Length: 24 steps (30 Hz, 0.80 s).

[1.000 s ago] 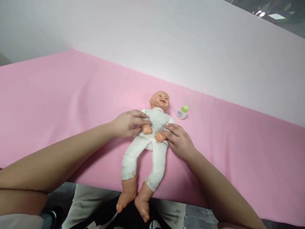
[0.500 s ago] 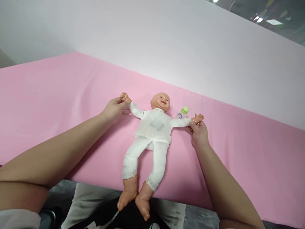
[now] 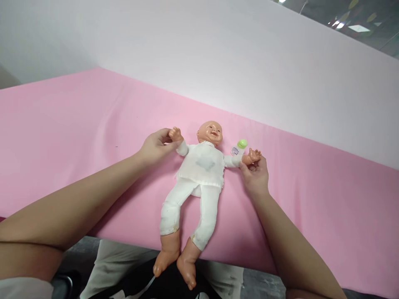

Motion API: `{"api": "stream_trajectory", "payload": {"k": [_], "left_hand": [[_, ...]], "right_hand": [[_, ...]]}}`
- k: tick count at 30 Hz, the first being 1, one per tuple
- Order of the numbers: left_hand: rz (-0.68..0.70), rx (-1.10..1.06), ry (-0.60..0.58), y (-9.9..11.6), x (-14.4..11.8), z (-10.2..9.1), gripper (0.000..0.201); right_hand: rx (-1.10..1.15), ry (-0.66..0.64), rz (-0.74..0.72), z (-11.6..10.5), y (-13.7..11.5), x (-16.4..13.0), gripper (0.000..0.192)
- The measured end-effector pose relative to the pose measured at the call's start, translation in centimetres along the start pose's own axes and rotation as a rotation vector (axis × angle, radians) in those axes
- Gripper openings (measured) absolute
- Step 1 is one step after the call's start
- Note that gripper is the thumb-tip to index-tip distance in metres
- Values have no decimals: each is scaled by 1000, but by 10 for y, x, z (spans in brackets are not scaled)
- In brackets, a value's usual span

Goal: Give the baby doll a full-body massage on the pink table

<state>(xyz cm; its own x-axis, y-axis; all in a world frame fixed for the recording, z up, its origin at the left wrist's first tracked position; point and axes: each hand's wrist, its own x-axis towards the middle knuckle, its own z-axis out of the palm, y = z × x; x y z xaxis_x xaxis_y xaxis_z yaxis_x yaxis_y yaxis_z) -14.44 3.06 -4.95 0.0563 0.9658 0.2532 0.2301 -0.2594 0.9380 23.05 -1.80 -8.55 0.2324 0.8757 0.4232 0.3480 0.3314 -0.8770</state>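
Note:
A baby doll with a white cloth body and plastic head, hands and feet lies face up, its feet hanging over the near edge of the table. My left hand is closed around the doll's wrist on the left side, thumb on top. My right hand grips the other wrist from below, with some fingers hidden behind it. Both doll arms are bent inward and raised a little. A small bottle with a light green cap lies beside the doll's head, close to its arm on the right.
A pink cover is spread over the table. Behind it rises a plain white wall, with a glass pane at the upper right. My legs are under the near edge.
Both my hands have moved inward, bringing the doll's arms in from a wide spread toward its body. The doll's trunk, legs and the bottle have stayed put.

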Motion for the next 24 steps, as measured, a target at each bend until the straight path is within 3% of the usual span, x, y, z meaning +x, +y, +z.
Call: {"api": "stream_trajectory", "payload": {"k": [3, 6, 10, 16, 21, 24], "left_hand": [[316, 254, -177, 13, -15, 7, 32], [574, 465, -357, 15, -23, 10, 30], [632, 639, -467, 6, -25, 11, 37], [619, 633, -404, 3, -23, 15, 37], [459, 535, -238, 9, -22, 14, 35], [267, 434, -100, 13, -20, 10, 34]], "right_hand": [[-226, -179, -350, 12, -22, -17, 35], [-431, -359, -682, 20, -37, -26, 32], [-576, -462, -811, 20, -41, -28, 41], [-586, -486, -674, 16, -31, -22, 51], [-354, -225, -126, 11, -19, -8, 63], [-56, -69, 57, 3, -13, 3, 75]]}}
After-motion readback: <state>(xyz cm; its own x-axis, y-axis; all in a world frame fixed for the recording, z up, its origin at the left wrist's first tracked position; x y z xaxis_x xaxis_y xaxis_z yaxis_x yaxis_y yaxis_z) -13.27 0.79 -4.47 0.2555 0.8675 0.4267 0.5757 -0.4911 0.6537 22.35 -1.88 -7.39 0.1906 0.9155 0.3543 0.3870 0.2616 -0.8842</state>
